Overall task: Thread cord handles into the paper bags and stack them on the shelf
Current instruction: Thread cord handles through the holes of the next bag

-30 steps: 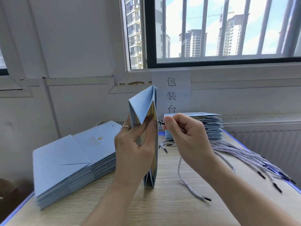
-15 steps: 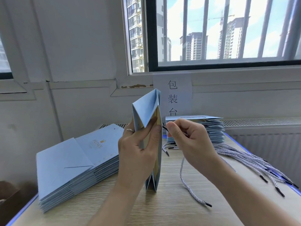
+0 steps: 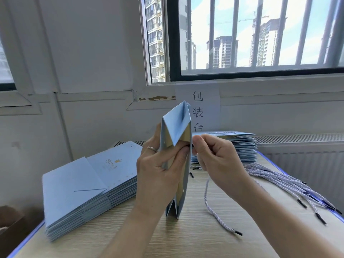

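A light blue paper bag (image 3: pixel 178 125) stands upright on its folded bottom at the middle of the table, its mouth slightly spread. My left hand (image 3: pixel 158 172) grips its left side, thumb inside the opening. My right hand (image 3: pixel 217 161) pinches the black-tipped end of a white twisted cord (image 3: pixel 214 209) right against the bag's right wall, near the top. The cord's other end trails down onto the table in front of my right wrist.
A tall pile of flat blue bags (image 3: pixel 89 185) lies at the left of the wooden table (image 3: pixel 186 239). A second pile (image 3: pixel 240 148) sits behind my right hand. Several loose cords (image 3: pixel 290 185) fan out at the right edge. Wall and barred window stand close behind.
My right hand has moved left, bringing the cord tip from a small gap away up against the bag's right wall. The bag stays upright in my left hand.
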Tool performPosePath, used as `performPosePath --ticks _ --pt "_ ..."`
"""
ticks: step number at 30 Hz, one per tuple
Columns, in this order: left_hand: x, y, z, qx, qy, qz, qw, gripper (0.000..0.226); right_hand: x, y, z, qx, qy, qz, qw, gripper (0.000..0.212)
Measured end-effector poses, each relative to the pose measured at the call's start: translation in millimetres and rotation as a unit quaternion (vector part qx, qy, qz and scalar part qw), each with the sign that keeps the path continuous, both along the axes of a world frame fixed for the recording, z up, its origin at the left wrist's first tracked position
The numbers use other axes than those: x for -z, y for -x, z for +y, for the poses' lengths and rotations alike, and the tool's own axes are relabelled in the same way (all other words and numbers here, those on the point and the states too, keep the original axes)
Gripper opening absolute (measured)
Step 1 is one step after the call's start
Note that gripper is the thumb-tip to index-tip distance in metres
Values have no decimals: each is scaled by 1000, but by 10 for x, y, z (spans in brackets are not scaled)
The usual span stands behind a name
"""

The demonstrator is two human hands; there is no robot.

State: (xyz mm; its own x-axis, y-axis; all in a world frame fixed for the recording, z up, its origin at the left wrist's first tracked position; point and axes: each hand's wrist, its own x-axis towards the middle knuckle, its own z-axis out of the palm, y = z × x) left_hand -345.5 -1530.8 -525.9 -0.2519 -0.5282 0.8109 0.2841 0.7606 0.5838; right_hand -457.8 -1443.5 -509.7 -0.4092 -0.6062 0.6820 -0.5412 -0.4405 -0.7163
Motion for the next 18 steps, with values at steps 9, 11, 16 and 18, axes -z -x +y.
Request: performPosePath --ticks 9,11,16,18 --pt "8 -42 -13 -73 94 -12 993 15 110 149 32 -3 -60 125 990 44" --pt "11 -51 -29 -80 103 -13 991 16 130 192 45 7 -89 159 983 44" --pt "13 -59 -32 -87 135 -13 987 15 161 277 87 35 -155 205 966 25" --pt "12 -52 -34 -93 152 -6 984 16 141 262 107 24 -149 205 967 20"
